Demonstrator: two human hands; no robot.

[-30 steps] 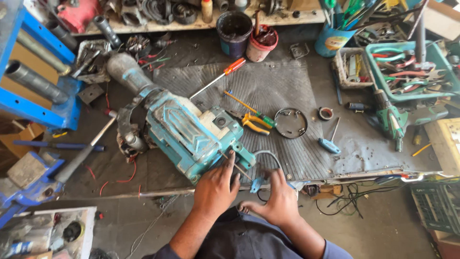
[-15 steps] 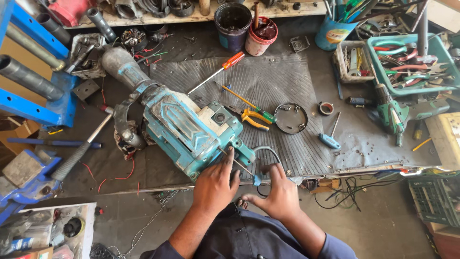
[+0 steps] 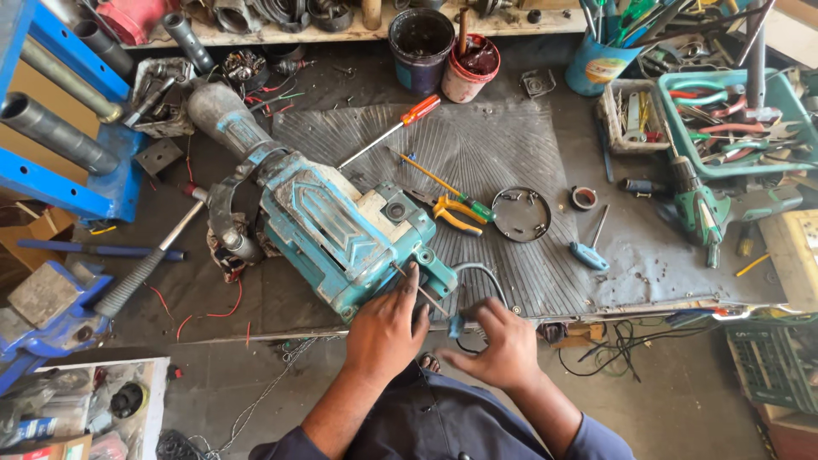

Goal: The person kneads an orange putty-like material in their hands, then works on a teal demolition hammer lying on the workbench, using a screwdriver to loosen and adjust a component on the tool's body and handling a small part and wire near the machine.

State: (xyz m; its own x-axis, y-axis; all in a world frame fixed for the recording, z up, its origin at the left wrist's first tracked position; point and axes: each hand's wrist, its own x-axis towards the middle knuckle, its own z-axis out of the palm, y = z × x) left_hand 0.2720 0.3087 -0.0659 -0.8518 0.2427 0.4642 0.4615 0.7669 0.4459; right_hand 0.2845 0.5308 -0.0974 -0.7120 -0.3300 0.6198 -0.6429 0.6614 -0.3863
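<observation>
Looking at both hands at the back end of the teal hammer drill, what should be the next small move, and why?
Probably steady the teal hammer drill with the left hand and keep guiding the small blue part at the right hand toward the rear housing. The left hand already rests on that end, the right fingers pinch the part beside it, and the black cable loops there, apparently loose.

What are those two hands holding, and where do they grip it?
Left hand rests on the teal demolition hammer at its rear end; right hand pinches a small blue part.
</observation>
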